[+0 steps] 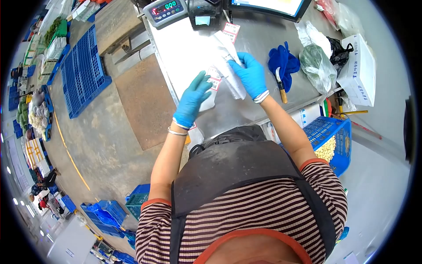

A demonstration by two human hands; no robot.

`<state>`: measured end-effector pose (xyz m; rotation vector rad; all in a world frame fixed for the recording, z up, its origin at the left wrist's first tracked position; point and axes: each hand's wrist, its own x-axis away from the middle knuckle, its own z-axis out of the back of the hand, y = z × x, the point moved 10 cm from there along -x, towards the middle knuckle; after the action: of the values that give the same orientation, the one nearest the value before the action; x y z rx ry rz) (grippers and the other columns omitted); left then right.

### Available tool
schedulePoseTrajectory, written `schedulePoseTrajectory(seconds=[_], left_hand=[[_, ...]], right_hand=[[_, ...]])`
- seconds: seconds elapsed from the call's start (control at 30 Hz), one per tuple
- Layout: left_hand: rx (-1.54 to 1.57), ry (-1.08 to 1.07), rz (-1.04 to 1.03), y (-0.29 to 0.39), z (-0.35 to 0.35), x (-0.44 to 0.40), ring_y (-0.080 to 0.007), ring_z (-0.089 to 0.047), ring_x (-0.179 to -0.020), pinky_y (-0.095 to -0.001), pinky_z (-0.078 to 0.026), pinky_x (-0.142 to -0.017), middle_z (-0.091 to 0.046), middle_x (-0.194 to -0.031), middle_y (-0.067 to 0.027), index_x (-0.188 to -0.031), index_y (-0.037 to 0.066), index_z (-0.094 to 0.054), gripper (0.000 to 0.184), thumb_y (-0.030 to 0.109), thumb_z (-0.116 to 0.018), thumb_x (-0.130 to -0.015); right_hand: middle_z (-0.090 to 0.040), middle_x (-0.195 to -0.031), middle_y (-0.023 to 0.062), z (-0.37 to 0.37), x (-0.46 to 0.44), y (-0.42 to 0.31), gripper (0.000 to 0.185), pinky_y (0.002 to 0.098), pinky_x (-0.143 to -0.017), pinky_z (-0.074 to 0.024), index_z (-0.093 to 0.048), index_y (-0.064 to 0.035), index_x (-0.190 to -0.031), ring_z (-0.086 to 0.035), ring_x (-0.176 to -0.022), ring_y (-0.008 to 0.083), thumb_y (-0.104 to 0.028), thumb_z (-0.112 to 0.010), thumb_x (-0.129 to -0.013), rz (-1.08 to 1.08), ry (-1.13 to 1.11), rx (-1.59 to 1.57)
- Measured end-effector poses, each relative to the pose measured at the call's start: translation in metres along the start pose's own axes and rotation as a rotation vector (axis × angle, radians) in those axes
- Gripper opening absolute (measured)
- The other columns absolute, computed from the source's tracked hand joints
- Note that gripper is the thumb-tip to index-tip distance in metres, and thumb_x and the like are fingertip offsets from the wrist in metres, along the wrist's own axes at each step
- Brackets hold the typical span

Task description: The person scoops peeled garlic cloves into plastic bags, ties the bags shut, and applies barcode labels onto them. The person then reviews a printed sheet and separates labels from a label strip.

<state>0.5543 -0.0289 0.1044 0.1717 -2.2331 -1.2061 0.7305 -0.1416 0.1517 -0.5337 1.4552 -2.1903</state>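
My left hand (190, 103), in a blue glove, is raised over the left edge of the metal table, its fingers stretched out beside a white label with red print (214, 83). That label lies on a pale sheet or bag, washed out by glare. My right hand (251, 75), gloved in blue too, has thumb and fingers closed at the edge of a folded white sheet (233, 81); whether it is paper or plastic I cannot tell. Another red-printed label (231, 31) is just beyond. The right fingertips are partly hidden.
A scale (166, 11) reading 0.00, a black label printer (204, 15) and a screen (268, 5) stand at the back. Rightward lie a blue cloth (284, 64), a wooden-handled knife (281, 86), plastic bags (317, 66) and a white box (358, 72). A blue crate (343, 145) stands lower right.
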Motion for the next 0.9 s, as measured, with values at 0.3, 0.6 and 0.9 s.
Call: schedulePoseTrajectory(seconds=[0.3,0.6,0.9], left_hand=[[0.136,-0.084,-0.015,0.014,-0.022,-0.013,-0.0176,-0.062,-0.107,-0.031,-0.049,-0.094,-0.065,-0.117,-0.0087,-0.128,0.0,-0.057,0.04,0.016,-0.066,-0.092],[0.113,-0.003,0.101,-0.005,0.008,-0.015,-0.0194,-0.059,-0.119,-0.0306,-0.046,-0.1,-0.059,-0.135,-0.0107,-0.143,0.004,-0.048,0.049,0.027,-0.054,-0.1],[0.548,-0.203,0.325,-0.038,-0.006,-0.014,-0.0262,-0.049,-0.13,-0.0389,-0.042,-0.104,-0.048,-0.146,-0.0103,-0.145,0.012,-0.046,0.071,0.064,-0.047,-0.096]], right_hand=[[-0.068,-0.104,0.0082,-0.026,0.007,0.03,0.034,0.0263,-0.079,-0.0532,-0.063,0.0018,-0.115,-0.065,-0.09,0.0132,-0.017,-0.073,-0.089,-0.3,-0.18,-0.571],[-0.069,-0.103,0.0095,0.007,-0.002,0.024,0.037,0.0262,-0.078,-0.054,-0.06,0.0038,-0.118,-0.066,-0.087,0.0132,-0.016,-0.072,-0.089,-0.269,-0.044,-0.498],[-0.071,-0.104,0.0016,-0.003,0.03,-0.104,0.033,0.0394,-0.098,-0.0474,-0.072,-0.0122,-0.105,-0.065,-0.105,0.019,-0.009,-0.075,-0.073,0.824,-0.137,0.2]])
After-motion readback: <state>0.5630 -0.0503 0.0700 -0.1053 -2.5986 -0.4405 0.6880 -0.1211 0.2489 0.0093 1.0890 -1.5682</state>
